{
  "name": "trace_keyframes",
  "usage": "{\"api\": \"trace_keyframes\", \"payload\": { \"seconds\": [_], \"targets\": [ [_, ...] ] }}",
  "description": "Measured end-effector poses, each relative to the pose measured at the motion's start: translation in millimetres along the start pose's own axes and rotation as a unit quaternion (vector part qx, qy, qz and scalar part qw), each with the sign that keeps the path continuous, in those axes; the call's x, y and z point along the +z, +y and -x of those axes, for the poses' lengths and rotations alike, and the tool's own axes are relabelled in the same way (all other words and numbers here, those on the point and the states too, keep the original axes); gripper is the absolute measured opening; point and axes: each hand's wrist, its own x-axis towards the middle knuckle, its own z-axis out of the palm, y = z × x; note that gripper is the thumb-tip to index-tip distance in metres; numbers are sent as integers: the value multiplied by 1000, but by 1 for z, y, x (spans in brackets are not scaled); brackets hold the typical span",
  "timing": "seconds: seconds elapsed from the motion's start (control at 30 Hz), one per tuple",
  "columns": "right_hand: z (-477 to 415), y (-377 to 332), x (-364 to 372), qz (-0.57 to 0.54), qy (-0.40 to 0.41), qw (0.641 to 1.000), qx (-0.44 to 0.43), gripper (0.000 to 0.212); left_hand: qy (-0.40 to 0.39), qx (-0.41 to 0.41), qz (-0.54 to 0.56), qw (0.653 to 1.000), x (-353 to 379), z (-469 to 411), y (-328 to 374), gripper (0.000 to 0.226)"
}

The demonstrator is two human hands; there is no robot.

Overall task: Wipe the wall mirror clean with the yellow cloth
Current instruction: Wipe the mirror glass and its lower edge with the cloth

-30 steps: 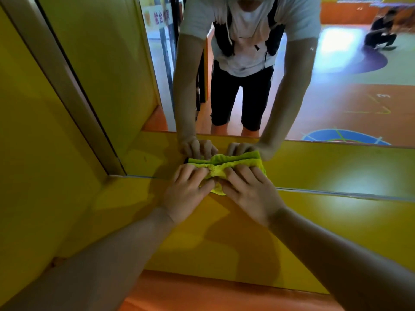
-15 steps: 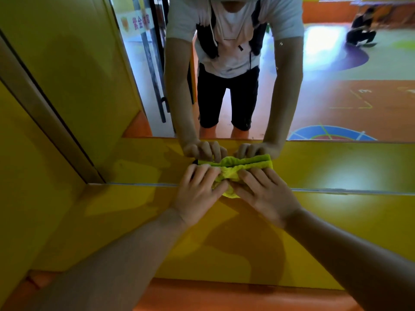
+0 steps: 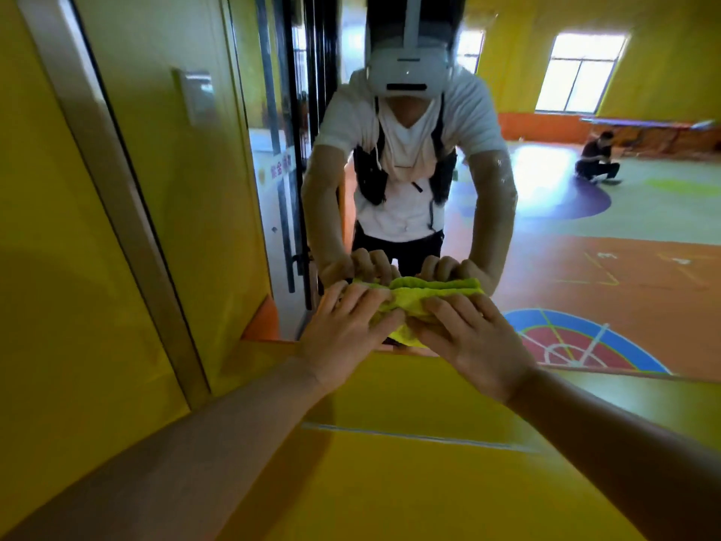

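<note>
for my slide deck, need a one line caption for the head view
Left hand and right hand press a bunched yellow cloth against the wall mirror.

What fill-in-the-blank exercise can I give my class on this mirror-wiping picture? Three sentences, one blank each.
1. The left hand and the right hand press a cloth whose colour is ____.
2. In the mirror, the reflected person's shirt is ____.
3. A second person seen in the mirror crouches on the ____.
Missing words: yellow; white; floor.
</note>
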Motion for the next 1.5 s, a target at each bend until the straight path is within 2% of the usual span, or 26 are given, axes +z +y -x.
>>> {"api": "trace_keyframes", "payload": {
  "seconds": [0.33, 0.43, 0.53, 0.73, 0.87, 0.97, 1.0, 1.1, 1.23, 1.5],
  "targets": [
    [-133, 133, -110, 76, 48, 996, -22, 25, 45, 47, -14, 998, -129, -163, -85, 43],
    [-168, 167, -139, 99, 57, 993, -8, 40, 82, 58, -25, 995, -162, -208, -106, 39],
    [-202, 203, -165, 128, 75, 989, -9, 34, 122, 82, -36, 989, -196, -256, -125, 34],
    [-264, 268, -219, 166, 106, 980, 6, 39, 117, 81, -37, 989, -250, -337, -162, 44],
    [-307, 314, -252, 199, 121, 972, 12, 41, 114, 94, -19, 989, -293, -395, -192, 65],
    [-336, 342, -274, 221, 124, 967, 6, 44, 114, 103, -28, 988, -326, -430, -208, 56],
    [-344, 351, -280, 226, 123, 966, 8, 48, 116, 104, -32, 987, -336, -441, -212, 53],
    [-371, 379, -300, 218, 103, 970, 35, 79, 129, 107, -36, 985, -361, -475, -228, 54],
    [-407, 413, -332, 211, 116, 970, 32, 62, 139, 109, -37, 984, -393, -522, -248, 55],
    [-463, 464, -378, 180, 123, 970, 111, 55, 204, 77, -31, 975, -443, -597, -263, 38]
  ]
}}
